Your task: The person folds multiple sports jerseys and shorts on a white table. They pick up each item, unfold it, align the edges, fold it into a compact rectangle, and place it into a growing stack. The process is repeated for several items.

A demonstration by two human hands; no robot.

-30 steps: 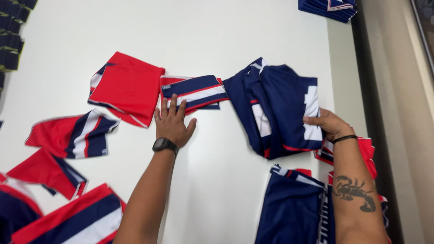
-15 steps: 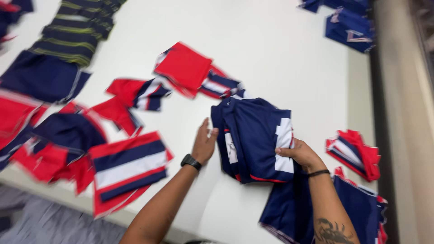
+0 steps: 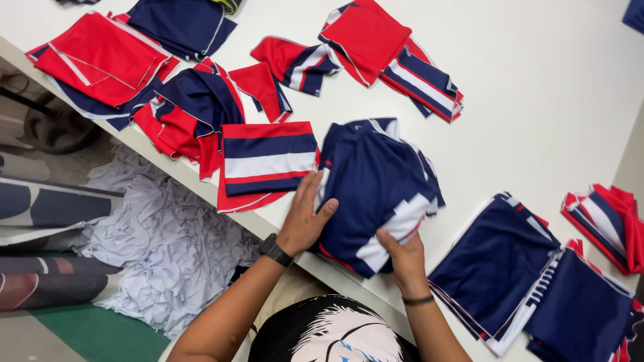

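Head view, the only one we have: both hands are on the navy fabric stack (image 3: 379,191), which sits at the near edge of the white tabletop (image 3: 537,100), slightly overhanging toward us. Our left hand (image 3: 303,218) lies flat against the stack's left side, fingers spread and thumb over the top layer, which looks like bracing so the plies stay squared. Our right hand (image 3: 402,258) has its grip pinched on the near corner, thumb on top and fingers tucked under the white-striped edge, apparently to keep the layers together there. Just left of the stack, touching it, is a red, navy and white striped panel (image 3: 265,161) hanging over the same edge. Further left along that edge are loose red and navy pieces (image 3: 181,107). Toward the far edge lies a red folded piece (image 3: 365,37). By the right edge sit flat navy stacks (image 3: 510,268). Sorted by shape, as we read it. White crumpled cloth (image 3: 168,234) lies on the floor below.
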